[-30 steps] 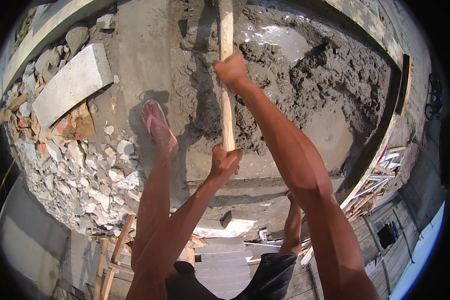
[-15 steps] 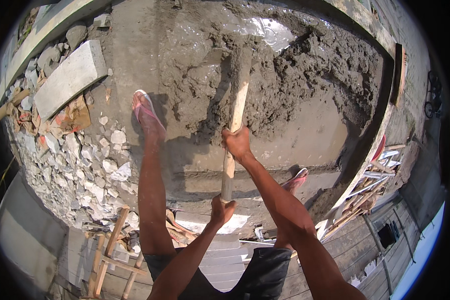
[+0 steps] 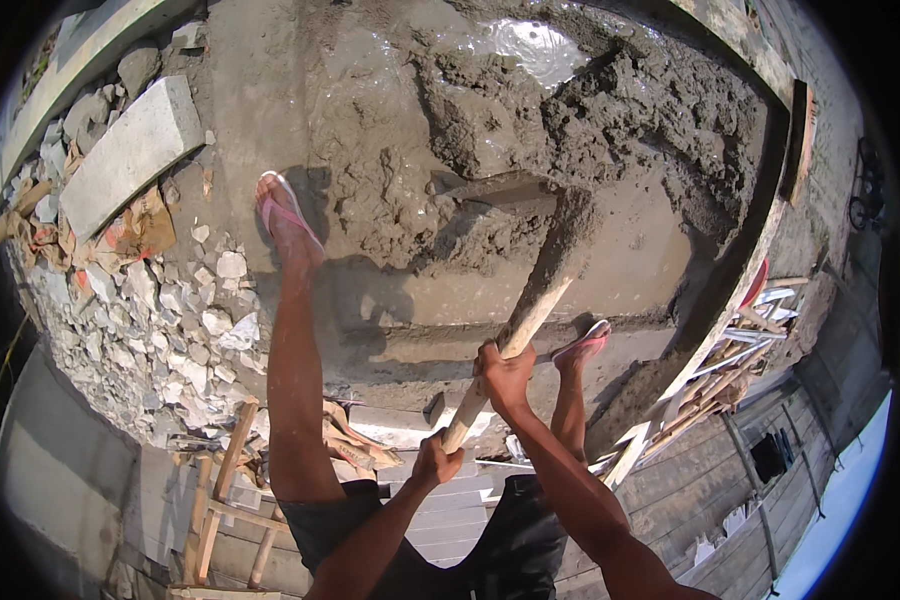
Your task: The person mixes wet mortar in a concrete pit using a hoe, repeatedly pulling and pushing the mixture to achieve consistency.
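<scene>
Both hands grip the wooden handle of a hoe (image 3: 535, 305). My left hand (image 3: 437, 460) wraps round its near end, and my right hand (image 3: 505, 372) closes on it farther up. The handle slants away to the right, and its far part is caked with grey mud. At its far end the wide flat blade (image 3: 505, 188) lies in wet mortar (image 3: 510, 115), its edge partly buried. The mortar is lumpy beyond the blade, with a shiny puddle (image 3: 538, 52) at the back.
My feet in pink flip-flops stand either side, the left foot (image 3: 288, 222) farther forward. Broken rubble (image 3: 185, 330) and a concrete block (image 3: 135, 150) lie at left. A raised border (image 3: 725, 290) runs along the right, with wooden sticks (image 3: 735, 370) beyond it. A wooden frame (image 3: 220, 500) stands near left.
The hoe has come back toward me, its handle swinging from near upright in the picture to a rightward slant. Both hands have moved nearer, and the blade now shows in the mortar.
</scene>
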{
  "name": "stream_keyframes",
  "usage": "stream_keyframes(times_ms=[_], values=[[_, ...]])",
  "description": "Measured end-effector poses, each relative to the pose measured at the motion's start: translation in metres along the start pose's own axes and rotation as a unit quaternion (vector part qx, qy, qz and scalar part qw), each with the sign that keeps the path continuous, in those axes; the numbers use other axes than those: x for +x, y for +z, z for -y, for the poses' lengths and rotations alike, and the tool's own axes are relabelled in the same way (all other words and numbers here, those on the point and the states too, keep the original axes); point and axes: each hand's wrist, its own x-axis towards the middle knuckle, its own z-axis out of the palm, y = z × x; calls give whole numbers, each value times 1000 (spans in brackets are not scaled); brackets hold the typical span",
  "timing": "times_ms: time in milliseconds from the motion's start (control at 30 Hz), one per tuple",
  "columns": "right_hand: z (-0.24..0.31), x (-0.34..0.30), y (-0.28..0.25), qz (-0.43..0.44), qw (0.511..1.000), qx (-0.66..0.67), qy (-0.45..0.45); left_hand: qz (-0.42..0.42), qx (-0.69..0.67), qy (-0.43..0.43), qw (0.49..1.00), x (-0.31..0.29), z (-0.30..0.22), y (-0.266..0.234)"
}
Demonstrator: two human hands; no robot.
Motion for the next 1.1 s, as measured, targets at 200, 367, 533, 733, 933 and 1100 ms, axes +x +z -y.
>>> stream_keyframes(times_ms=[200,367,533,733,933,1100], values=[[-2,147,10,-38,992,-66,97,59,64,-62,994,100,-61,3],[40,110,8,-20,999,41,12,93,76,-38,992,80,-85,-27],[180,180,-63,-77,982,36,-168,132,16,206,969,171,-196,16],[300,362,-132,-130,975,-64,-168,160,19,201,966,279,-371,66],[201,346,-81,-77,991,-70,-89,142,-38,87,985,260,-292,53],[121,268,-88,-80,992,48,-89,66,83,127,986,204,-197,45]])
